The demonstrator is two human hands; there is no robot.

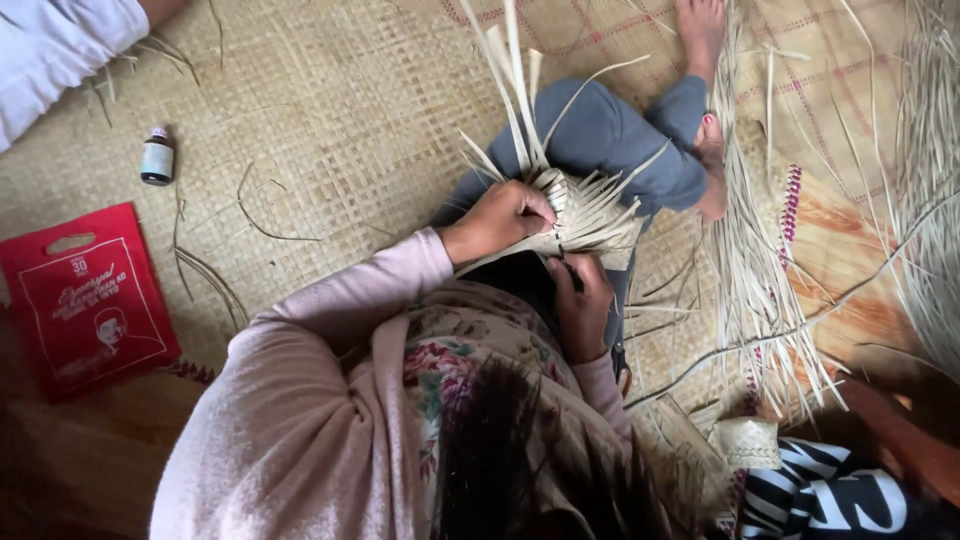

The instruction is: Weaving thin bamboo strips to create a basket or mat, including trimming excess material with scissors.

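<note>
Both hands close on a half-woven palm-leaf piece point(585, 210): left hand point(500, 218) pinches its strips from above, right hand point(580, 300) grips just below. Loose strips point(510, 80) rise beyond the grip; a small bottle point(157, 157) stands well apart.

woven mat point(340, 110) | small bottle point(157, 157) | red bag point(85, 300) | loose strips point(760, 270)

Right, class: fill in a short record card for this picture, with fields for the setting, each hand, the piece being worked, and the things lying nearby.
Setting: woven floor mat, person seated on it
Left hand: fingers closed on the woven piece
Right hand: grips its lower edge
Piece: half-woven palm-leaf item, loose strips pointing up
Left of the person: small bottle, red bag
Right of the person: heap of loose leaf strips
Near the lower edge: small finished woven piece
</note>
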